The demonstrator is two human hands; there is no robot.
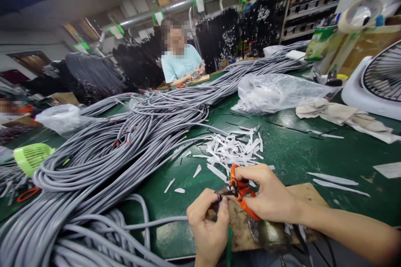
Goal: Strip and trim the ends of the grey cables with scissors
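Note:
My right hand (pixel 266 194) is closed round the orange handles of a pair of scissors (pixel 242 194). Their dark blades point left, right at the fingertips of my left hand (pixel 208 221). That hand is closed on the end of a grey cable (pixel 163 220), which runs in from the left; a bit of dark blue wire shows by the fingertips and the blades. Fingers hide most of the cable end. Beneath my hands lies a worn wooden board (pixel 241 233). Just beyond them is a heap of white paper strips (pixel 233 150).
Bundles of grey cable (pixel 103 154) cover the table's left side and back. A clear plastic bag (pixel 275 91), cloth gloves (pixel 347 119) and a white fan (pixel 369 79) stand or lie at right. A green basket (pixel 33 157) is far left. Another person (pixel 181 58) sits across the table.

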